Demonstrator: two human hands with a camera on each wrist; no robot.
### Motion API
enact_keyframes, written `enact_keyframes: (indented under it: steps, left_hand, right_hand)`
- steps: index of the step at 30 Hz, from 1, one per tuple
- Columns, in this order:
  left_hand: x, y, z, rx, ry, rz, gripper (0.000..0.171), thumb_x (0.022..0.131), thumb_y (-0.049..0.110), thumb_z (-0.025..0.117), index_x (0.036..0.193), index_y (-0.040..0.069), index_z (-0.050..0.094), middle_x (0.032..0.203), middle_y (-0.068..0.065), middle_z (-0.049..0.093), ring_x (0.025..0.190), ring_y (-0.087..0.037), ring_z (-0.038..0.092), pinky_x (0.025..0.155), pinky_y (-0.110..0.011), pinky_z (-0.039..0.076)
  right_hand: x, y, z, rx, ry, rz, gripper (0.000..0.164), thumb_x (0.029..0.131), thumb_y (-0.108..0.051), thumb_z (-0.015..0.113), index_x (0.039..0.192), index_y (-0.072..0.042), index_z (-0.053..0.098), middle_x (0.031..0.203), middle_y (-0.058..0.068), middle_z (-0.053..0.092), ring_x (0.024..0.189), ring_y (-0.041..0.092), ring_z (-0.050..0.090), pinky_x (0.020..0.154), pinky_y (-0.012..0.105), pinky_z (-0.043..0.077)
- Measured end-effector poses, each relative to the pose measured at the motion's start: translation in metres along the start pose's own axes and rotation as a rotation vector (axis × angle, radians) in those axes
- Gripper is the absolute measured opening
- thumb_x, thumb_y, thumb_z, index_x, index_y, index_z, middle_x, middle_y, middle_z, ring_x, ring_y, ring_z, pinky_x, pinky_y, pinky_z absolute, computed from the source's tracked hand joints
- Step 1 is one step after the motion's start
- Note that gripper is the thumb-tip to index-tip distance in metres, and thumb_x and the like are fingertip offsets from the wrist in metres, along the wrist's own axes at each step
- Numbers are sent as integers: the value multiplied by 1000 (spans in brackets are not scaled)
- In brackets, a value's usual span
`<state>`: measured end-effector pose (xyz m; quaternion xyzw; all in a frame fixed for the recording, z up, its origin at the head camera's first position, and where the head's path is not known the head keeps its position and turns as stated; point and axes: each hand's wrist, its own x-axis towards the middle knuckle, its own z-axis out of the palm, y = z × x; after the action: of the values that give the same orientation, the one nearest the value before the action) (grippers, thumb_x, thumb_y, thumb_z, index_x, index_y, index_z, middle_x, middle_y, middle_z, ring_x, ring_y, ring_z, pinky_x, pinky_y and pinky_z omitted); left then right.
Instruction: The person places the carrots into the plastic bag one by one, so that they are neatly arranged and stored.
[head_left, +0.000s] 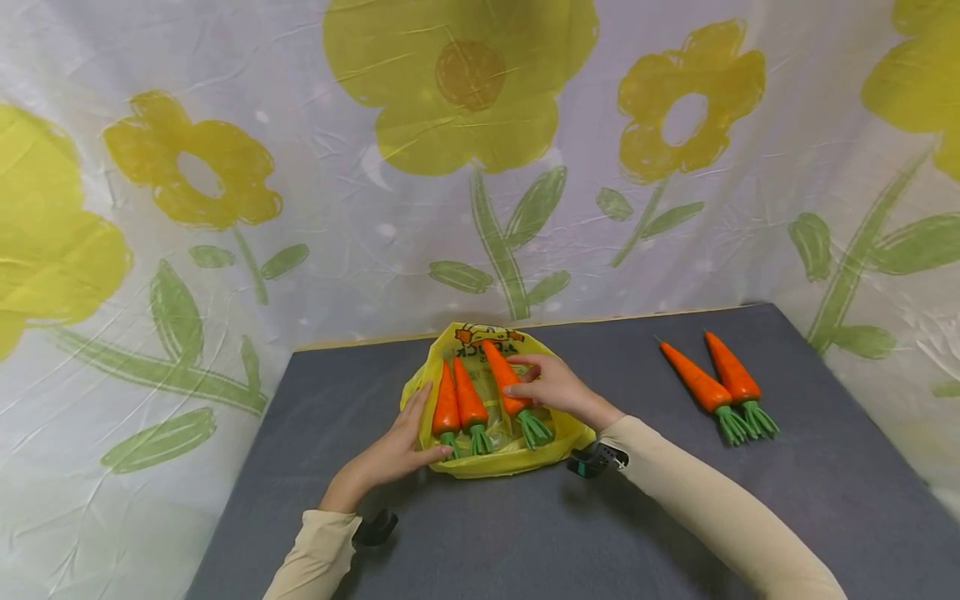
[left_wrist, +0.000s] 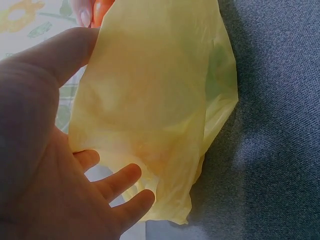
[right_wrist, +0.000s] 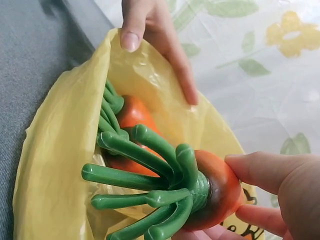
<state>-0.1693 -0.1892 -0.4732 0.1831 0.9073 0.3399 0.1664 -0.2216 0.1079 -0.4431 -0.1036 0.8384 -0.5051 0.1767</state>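
Right hand [head_left: 555, 387] is pinching a carrot [head_left: 498, 367] over the yellow bag [head_left: 510, 467], fingers kinda blocking the print [head_left: 470, 352] behind; left hand [head_left: 392, 450] is resting spread fingers along the bag, thumb partly hiding another carrot [head_left: 446, 404].

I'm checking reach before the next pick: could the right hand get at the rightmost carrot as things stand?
Probably not yet: the right hand holds another carrot at the yellow bag. Once free, likely yes: nothing visible covers the rightmost carrot.
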Motion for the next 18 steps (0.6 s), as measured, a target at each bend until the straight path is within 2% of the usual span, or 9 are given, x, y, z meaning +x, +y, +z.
enact_keyframes:
  steps: [9, 14, 18]
  left_hand:
    - [1, -1, 0, 0, 1, 12, 109, 90, 48, 69, 160, 19, -10, 167, -18, -6, 155, -40, 1, 119, -62, 21]
    - [2, -2, 1, -3, -1, 11, 109, 91, 47, 69, 160, 18, -10, 167, -18, -6, 155, -40, 1, 119, -62, 21]
    - [2, -2, 2, -9, -1, 9, 108, 91, 47, 68, 160, 18, -10, 167, -18, -6, 155, -39, 1, 120, -61, 20]
  right_hand:
    - [14, 0, 13, -35, 23, 8, 59, 87, -25, 76, 142, -17, 54, 94, 11, 67, 73, 26, 65, 74, 46, 58]
    - [22, 6, 21, -41, 14, 11, 60, 87, -23, 76, 142, -16, 54, 92, 11, 68, 69, 16, 63, 66, 35, 57]
    - [26, 9, 26, -49, 14, 21, 60, 87, -22, 77, 142, -15, 54, 92, 11, 68, 67, 15, 62, 60, 28, 53]
